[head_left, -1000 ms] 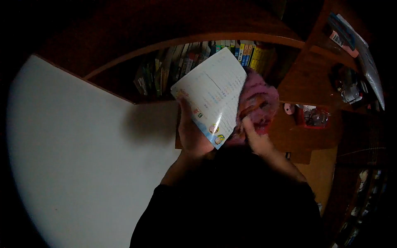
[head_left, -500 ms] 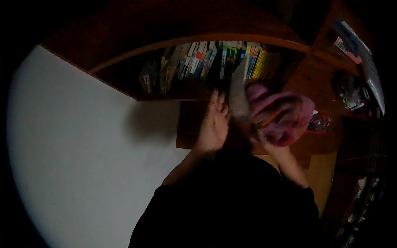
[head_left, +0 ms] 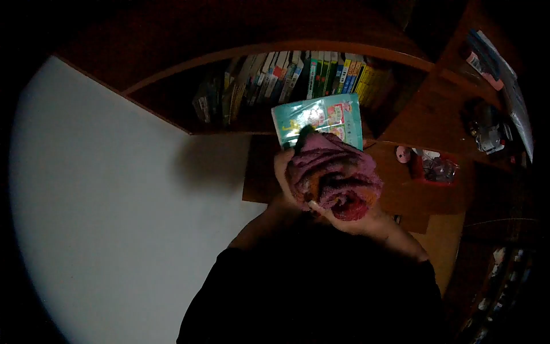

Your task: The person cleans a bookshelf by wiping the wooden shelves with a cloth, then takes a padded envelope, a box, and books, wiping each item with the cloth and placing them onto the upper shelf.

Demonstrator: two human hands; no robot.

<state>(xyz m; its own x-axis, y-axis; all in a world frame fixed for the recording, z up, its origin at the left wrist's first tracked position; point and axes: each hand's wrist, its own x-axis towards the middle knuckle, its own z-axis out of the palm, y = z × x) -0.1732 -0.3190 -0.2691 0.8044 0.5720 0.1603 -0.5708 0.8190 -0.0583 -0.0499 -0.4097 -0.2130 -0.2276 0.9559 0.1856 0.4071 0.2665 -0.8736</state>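
Note:
A teal book with a glossy, picture-printed cover is held up in front of the shelf. My left hand grips its lower left side, with most of its fingers hidden behind the book and the cloth. A bunched purple-pink towel with red and orange patches covers the lower part of the cover. My right hand is closed on the towel from below and presses it against the book; the towel hides much of this hand.
Behind the book, a row of upright books stands on a dark wooden shelf. To the right are a red box with clear wrapping, a dark bundle and leaning flat packets. A white wall lies left.
The book has turned from edge-on to face me. My left hand, open before, has taken hold of it. My right hand has brought the towel left onto the cover.

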